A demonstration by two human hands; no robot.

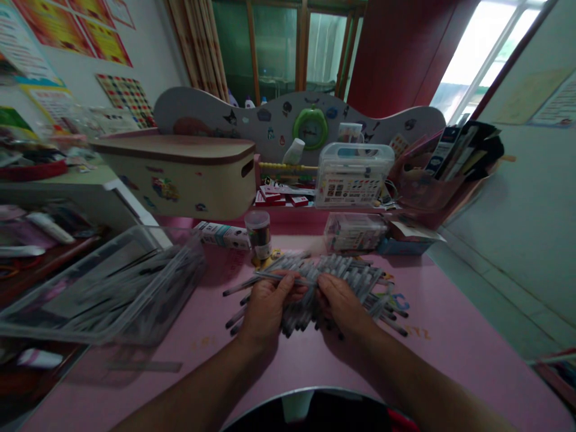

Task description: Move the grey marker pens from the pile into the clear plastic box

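A heap of clear pens with dark tips (360, 279) lies spread on the pink desk (216, 372). Just above the heap, my left hand (269, 300) is closed, thumb over fingers, on a clear pen (270, 275) lying almost level. My right hand (341, 300) pinches with thumb and fingers near that pen's right end, close to my left hand. Motion blur hides exactly what sits in the right fingertips; it looks like the same pen. More pens stick out beneath and on either side of both hands.
A clear plastic bin (112, 336) of pens stands at the left. Behind the heap are a lidded jar (258, 231), a long box (224, 235) and a clear case (353, 233). A large cream storage box (189, 186) and a handled case (353, 180) stand farther back.
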